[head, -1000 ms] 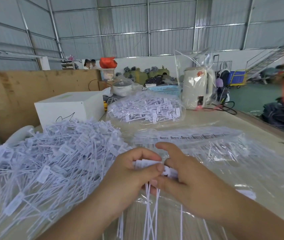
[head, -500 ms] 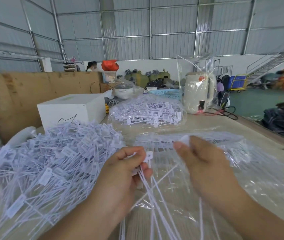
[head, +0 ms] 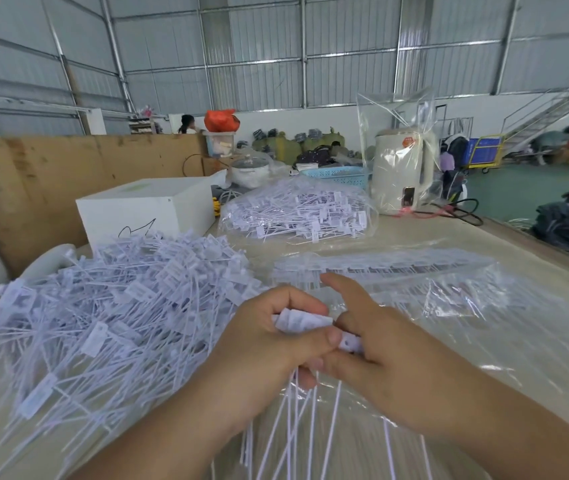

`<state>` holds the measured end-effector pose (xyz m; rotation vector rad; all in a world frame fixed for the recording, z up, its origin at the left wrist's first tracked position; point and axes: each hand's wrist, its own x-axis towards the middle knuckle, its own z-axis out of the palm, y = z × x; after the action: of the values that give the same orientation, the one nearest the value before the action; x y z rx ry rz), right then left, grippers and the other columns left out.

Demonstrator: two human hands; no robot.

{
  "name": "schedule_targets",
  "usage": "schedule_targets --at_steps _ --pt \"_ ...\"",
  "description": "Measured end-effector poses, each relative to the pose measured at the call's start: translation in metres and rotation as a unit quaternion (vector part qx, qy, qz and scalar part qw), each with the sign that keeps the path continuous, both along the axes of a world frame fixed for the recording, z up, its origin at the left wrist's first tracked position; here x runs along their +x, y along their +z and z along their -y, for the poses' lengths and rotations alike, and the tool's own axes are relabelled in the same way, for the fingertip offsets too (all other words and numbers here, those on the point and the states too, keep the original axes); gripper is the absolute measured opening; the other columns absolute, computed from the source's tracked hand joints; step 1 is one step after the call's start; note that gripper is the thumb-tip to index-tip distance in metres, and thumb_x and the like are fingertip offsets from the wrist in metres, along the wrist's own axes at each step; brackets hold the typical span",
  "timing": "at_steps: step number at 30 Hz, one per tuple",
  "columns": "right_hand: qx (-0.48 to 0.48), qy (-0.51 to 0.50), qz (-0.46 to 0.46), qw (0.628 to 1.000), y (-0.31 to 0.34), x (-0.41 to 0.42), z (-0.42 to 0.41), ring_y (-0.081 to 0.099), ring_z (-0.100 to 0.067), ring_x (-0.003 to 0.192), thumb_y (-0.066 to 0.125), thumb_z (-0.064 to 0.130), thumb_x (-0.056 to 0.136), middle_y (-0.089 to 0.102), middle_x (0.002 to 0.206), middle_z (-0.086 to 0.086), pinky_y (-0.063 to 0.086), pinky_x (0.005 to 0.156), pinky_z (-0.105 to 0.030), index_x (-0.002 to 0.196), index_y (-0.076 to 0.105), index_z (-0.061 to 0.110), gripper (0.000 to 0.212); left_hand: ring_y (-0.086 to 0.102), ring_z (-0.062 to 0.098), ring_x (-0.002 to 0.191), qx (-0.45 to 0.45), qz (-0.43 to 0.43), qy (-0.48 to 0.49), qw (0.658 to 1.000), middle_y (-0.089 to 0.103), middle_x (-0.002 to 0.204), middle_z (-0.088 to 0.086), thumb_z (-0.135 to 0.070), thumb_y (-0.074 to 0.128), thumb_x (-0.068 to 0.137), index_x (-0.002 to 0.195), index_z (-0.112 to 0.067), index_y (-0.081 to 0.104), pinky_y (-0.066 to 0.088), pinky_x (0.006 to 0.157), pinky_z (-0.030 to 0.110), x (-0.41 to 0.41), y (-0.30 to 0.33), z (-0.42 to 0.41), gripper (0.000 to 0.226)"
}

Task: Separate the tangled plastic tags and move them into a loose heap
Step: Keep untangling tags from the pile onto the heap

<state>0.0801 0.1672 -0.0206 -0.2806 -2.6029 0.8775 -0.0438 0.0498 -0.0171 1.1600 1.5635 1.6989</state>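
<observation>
Head view: the left hand and right hand meet over a table, both pinching one small bunch of white plastic tags — stems hanging down. A loose heap lies just left.

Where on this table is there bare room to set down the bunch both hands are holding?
Bare tabletop shows between the bagged tags and the flat clear bag, and along the right edge past that bag. The left is crowded: the loose heap runs up to the white box. The left hand and right hand hold the bunch over plastic sheeting.
</observation>
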Motion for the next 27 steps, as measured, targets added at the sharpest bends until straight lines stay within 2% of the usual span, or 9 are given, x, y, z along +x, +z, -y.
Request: schedule_targets --at_steps 3,5,8,10,12,15,19,23,27 --pt "0.002 -0.003 0.012 1.000 0.001 0.002 0.000 0.057 -0.001 0.054 0.057 0.052 0.091 0.066 0.076 0.009 0.042 0.052 -0.017 0.136 0.036 0.040 0.051 0.058 0.020 0.051 0.008 -0.010 0.037 0.999 0.067 0.066 0.018 -0.002 0.077 0.078 0.077 -0.016 0.071 0.047 0.046 0.026 -0.005 0.000 -0.002 0.015" --pt "0.021 -0.010 0.024 0.999 0.004 0.006 -0.005 0.050 -0.004 0.047 0.055 0.053 0.092 0.059 0.063 0.008 0.039 0.048 -0.024 0.102 0.054 0.037 0.019 0.054 0.018 0.046 0.014 0.012 0.074 0.997 0.061 0.060 0.015 -0.002 0.076 0.075 0.075 -0.015 0.072 0.046 0.044 0.026 -0.013 0.003 -0.001 0.014" --pt "0.019 -0.024 0.034 0.999 0.004 0.008 -0.009 0.042 -0.006 0.044 0.055 0.047 0.094 0.049 0.053 0.009 0.032 0.047 -0.024 0.073 0.050 0.035 0.025 0.053 0.017 0.045 -0.020 0.029 0.061 0.998 0.060 0.059 0.011 -0.010 0.077 0.070 0.075 -0.017 0.072 0.046 0.043 0.025 -0.021 0.008 0.004 0.010" --pt "0.011 -0.015 0.035 0.999 0.004 0.007 -0.007 0.040 -0.006 0.044 0.057 0.045 0.094 0.047 0.052 0.009 0.030 0.048 -0.023 0.074 0.052 0.026 0.029 0.057 0.015 0.048 -0.058 0.008 0.037 0.998 0.064 0.063 0.005 -0.020 0.078 0.068 0.074 -0.020 0.072 0.046 0.045 0.023 -0.020 0.009 0.007 0.009" --pt "0.006 0.004 0.036 0.999 0.004 0.006 -0.006 0.041 -0.004 0.044 0.058 0.044 0.094 0.048 0.053 0.010 0.030 0.049 -0.021 0.079 0.056 0.021 0.028 0.058 0.016 0.050 -0.071 -0.017 0.006 0.997 0.066 0.065 0.000 -0.031 0.079 0.061 0.075 -0.020 0.072 0.047 0.046 0.024 -0.017 0.008 0.007 0.019" --pt "-0.014 -0.006 0.009 1.000 0.005 0.003 -0.005 0.041 -0.004 0.042 0.059 0.043 0.093 0.049 0.052 0.010 0.030 0.047 -0.019 0.075 0.058 0.032 0.020 0.055 0.018 0.051 -0.032 -0.014 0.019 0.999 0.064 0.066 0.004 -0.032 0.077 0.062 0.073 -0.019 0.070 0.047 0.049 0.025 -0.014 0.005 0.002 0.018" --pt "0.024 -0.067 -0.080 0.994 0.005 -0.004 0.005 0.043 -0.008 0.045 0.056 0.046 0.091 0.050 0.053 0.012 0.028 0.047 -0.024 0.075 0.047 0.030 0.024 0.053 0.017 0.046 0.044 0.077 0.056 0.994 0.060 0.061 0.003 -0.031 0.076 0.060 0.066 -0.021 0.067 0.045 0.046 0.025 -0.008 0.010 -0.001 0.015" --pt "0.046 -0.114 -0.148 0.981 0.000 -0.009 0.020 0.042 -0.013 0.044 0.047 0.054 0.089 0.050 0.053 0.004 0.039 0.046 -0.035 0.074 0.047 0.023 0.034 0.052 0.014 0.042 0.067 0.165 0.081 0.981 0.061 0.059 0.003 -0.025 0.073 0.070 0.069 -0.020 0.068 0.043 0.040 0.021 0.001 0.011 -0.003 0.007" --pt "0.035 -0.171 -0.274 0.946 0.006 -0.003 0.013 0.036 -0.010 0.041 0.045 0.051 0.095 0.045 0.050 0.010 0.025 0.040 -0.023 0.069 0.039 0.031 0.033 0.049 0.011 0.041 0.089 0.255 0.105 0.957 0.064 0.063 0.007 -0.014 0.062 0.089 0.086 -0.008 0.057 0.044 0.038 0.021 -0.015 0.018 0.003 0.008"
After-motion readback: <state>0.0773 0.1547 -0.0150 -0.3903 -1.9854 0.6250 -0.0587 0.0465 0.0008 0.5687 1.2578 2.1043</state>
